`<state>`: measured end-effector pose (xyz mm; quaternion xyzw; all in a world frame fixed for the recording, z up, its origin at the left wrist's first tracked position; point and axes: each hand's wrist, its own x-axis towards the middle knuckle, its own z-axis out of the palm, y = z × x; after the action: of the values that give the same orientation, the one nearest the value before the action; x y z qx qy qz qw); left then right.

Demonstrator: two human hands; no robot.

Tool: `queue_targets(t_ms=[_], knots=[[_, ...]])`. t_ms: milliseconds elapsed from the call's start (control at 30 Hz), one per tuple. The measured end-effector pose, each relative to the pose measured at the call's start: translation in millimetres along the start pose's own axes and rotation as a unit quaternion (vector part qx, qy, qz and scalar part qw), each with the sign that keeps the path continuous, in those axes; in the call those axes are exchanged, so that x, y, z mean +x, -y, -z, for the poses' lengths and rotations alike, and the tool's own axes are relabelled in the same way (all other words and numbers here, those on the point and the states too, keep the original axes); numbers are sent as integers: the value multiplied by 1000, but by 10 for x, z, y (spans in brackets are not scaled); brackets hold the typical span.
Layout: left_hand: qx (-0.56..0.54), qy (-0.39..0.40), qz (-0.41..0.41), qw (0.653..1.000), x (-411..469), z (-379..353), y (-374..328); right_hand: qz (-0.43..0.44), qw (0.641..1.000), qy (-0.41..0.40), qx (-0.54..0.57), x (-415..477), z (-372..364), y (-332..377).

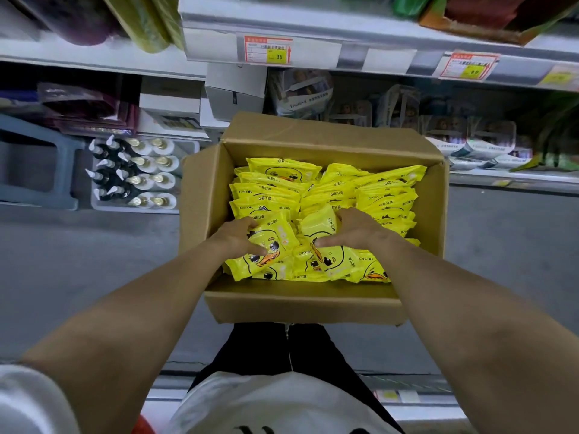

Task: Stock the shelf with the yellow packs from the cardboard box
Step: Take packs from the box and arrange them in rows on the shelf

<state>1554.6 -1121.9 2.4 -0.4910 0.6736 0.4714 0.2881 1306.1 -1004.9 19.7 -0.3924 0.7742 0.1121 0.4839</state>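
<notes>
An open cardboard box (203,195) stands on the floor in front of me, filled with several yellow packs (385,195) printed with a duck face. My left hand (239,238) grips one yellow pack (275,236) at the near left of the pile, fingers curled over its top edge and thumb on its face. My right hand (354,230) grips another yellow pack (319,227) beside it, fingers over the far edge and thumb pressed on the front. Both hands are inside the box.
White shelves (388,62) with price tags run across the top, carrying boxed goods beneath. A white tray of pump bottles (134,173) and a grey stool (37,164) sit at the left on the grey floor (501,261). My legs are just behind the box.
</notes>
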Motion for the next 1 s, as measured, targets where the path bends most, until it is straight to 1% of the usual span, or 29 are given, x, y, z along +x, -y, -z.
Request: queue_targets(t_ms=[67,100,133,200,267,333,433,533,633,700,767,900,967,1000], knots=[[36,-2,-4,999,-12,-14,5,1,996,-17,-89,-17,-85,27],[44,-1,-3,999,-13,-17,-2,0,993,-28,-111,-14,-119,41],[46,-1,-2,999,-10,-23,-3,-6,993,-30,-110,-17,-137,48],[42,3,12,999,-9,-22,-29,-23,999,-19,-41,-41,-115,53],[31,9,34,999,-38,9,-82,-24,997,-24,72,-65,-40,20],[-1,8,46,999,-66,45,-133,-9,983,-42,181,-119,83,-23],[-79,-5,52,995,-183,113,-224,14,944,-58,325,-277,297,-39],[-214,-21,43,976,-331,216,-336,26,916,-62,396,-450,471,-2],[-263,-56,25,963,-531,308,-497,16,895,-52,442,-666,631,36],[-283,-69,13,957,-680,391,-590,17,889,-35,455,-812,724,44],[-286,-73,1,955,-828,462,-671,36,896,-25,443,-955,811,42],[-281,-86,-42,955,-1160,562,-895,64,920,-8,387,-1169,975,11],[-259,-116,-65,957,-1319,615,-1016,74,938,-13,339,-1108,1067,-110],[-245,-138,-81,956,-1400,643,-1071,81,946,-30,313,-1131,1138,-142]])
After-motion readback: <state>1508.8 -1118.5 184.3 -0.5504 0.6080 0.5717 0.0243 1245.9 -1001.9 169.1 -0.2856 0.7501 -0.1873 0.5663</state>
